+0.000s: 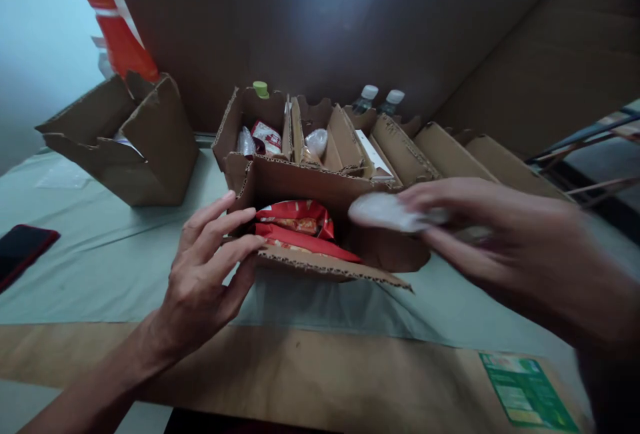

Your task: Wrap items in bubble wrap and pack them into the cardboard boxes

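An open cardboard box (305,174) lies in front of me with red snack packets (300,217) inside its left part. My left hand (207,261) grips the box's left end, fingers over the rim and thumb against the outside of the front wall. From the right, my right hand (500,241) pinches a whitish, clear plastic-wrapped packet (383,213) over the box's right part. Motion smears this hand and packet, so the packet's contents cannot be made out.
Behind stands a row of cardboard bins (400,147) holding wrapped items. White-capped bottles (369,93) and a green cap (261,89) show beyond. At left are another cardboard box (165,147), an orange bottle (123,44) and a phone (25,247). A green label (527,391) lies front right.
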### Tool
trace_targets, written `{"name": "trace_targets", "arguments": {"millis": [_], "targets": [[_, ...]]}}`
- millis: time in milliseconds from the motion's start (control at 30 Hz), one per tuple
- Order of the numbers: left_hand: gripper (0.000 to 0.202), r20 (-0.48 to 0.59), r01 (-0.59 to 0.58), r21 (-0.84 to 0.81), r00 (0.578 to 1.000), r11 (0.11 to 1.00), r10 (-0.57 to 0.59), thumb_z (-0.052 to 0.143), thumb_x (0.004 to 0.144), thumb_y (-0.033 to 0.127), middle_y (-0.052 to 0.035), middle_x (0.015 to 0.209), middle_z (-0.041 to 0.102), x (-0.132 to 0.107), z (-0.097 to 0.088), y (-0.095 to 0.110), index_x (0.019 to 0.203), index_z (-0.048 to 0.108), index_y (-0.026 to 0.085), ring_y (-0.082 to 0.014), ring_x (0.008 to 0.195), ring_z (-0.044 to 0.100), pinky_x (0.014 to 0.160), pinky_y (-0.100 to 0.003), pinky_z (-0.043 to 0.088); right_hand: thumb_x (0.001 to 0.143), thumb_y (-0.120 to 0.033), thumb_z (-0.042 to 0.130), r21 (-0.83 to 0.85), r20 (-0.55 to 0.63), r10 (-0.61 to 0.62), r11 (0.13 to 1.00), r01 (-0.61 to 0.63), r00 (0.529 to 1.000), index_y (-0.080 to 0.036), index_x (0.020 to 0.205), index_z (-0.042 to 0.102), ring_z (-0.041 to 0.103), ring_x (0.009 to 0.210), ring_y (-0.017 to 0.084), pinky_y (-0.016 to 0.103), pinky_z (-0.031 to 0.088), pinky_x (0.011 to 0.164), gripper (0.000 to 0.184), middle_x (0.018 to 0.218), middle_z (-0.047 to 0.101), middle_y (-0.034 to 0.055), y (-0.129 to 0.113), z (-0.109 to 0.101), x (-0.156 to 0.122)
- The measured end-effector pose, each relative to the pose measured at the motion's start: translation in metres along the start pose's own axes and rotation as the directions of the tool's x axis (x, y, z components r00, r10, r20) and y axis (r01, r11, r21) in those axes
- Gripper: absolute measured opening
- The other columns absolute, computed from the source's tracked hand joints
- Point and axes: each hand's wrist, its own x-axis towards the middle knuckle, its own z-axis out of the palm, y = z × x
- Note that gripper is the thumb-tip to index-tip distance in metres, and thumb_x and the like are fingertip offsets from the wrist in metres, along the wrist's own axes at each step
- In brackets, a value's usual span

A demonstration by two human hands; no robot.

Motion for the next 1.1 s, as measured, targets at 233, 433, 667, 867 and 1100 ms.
{"name": "trace_targets", "arguments": {"millis": [233, 433, 667, 867, 1100], "targets": [[0.032, 0.007, 0.029, -0.037, 1.0, 0.999, -0.029, 0.063, 0.09, 0.006, -0.0044, 0.126, 0.07, -0.004, 0.002, 0.002, 0.112, 0.067, 0.029, -0.0332, 0.14, 0.053, 0.111, -0.059, 0.048, 0.089, -0.039, 0.069, -0.056, 0.497, -0.333, 0.909, 0.413, 0.801, -0.023, 0.055, 0.06, 0.052, 0.058, 0.016, 0.036, 0.034, 0.063, 0.039, 0.057, 0.06, 0.0024, 0.023, 0.072, 0.041], [0.052, -0.003, 0.042, -0.063, 0.999, 0.997, -0.043, 0.066, 0.089, 0.006, -0.0033, 0.148, 0.056, -0.004, 0.003, 0.0, 0.132, 0.062, 0.036, -0.0324, 0.142, 0.051, 0.114, -0.057, 0.047, 0.093, -0.038, 0.063, -0.07, 0.516, -0.347, 0.894, 0.442, 0.783, -0.025, 0.072, 0.071, 0.063, 0.07, 0.021, 0.038, 0.038, 0.068, 0.025, 0.071, 0.072, 0.0045, 0.02, 0.063, 0.029], [0.089, 0.027, 0.376, -0.307, 0.922, 0.874, -0.387, 0.072, 0.091, 0.032, -0.004, 0.174, 0.018, -0.049, 0.006, -0.017, 0.163, 0.021, 0.038, -0.035, 0.157, 0.026, 0.124, -0.057, 0.036, 0.099, -0.03, 0.065, -0.143, -0.127, 0.054, 0.987, -0.072, 0.99, -0.028, 0.124, 0.068, 0.072, 0.099, 0.023, 0.035, 0.053, 0.071, 0.026, 0.113, 0.076, 0.008, 0.009, 0.002, -0.067], [0.093, 0.286, 0.595, -0.512, 0.798, 0.62, -0.53, 0.076, 0.085, 0.049, -0.0122, 0.167, 0.034, -0.052, 0.037, -0.031, 0.161, 0.028, 0.028, -0.0364, 0.152, 0.036, 0.124, -0.058, 0.032, 0.09, -0.049, 0.066, 0.316, 0.152, 0.375, 0.858, -0.405, 0.914, -0.02, 0.119, 0.064, 0.071, 0.084, 0.026, 0.038, 0.058, 0.072, 0.041, 0.104, 0.075, 0.0107, -0.001, 0.084, -0.108], [0.087, 0.374, 0.644, -0.621, 0.744, 0.447, -0.553, 0.078, 0.082, 0.051, -0.0137, 0.158, 0.047, -0.077, 0.03, -0.002, 0.155, 0.038, 0.024, -0.034, 0.15, 0.039, 0.127, -0.051, 0.028, 0.085, -0.054, 0.067, 0.464, 0.11, 0.458, 0.761, -0.453, 0.882, -0.02, 0.1, 0.07, 0.071, 0.09, 0.031, 0.045, 0.058, 0.082, 0.038, 0.097, 0.075, 0.0111, -0.044, 0.108, -0.117]]}}
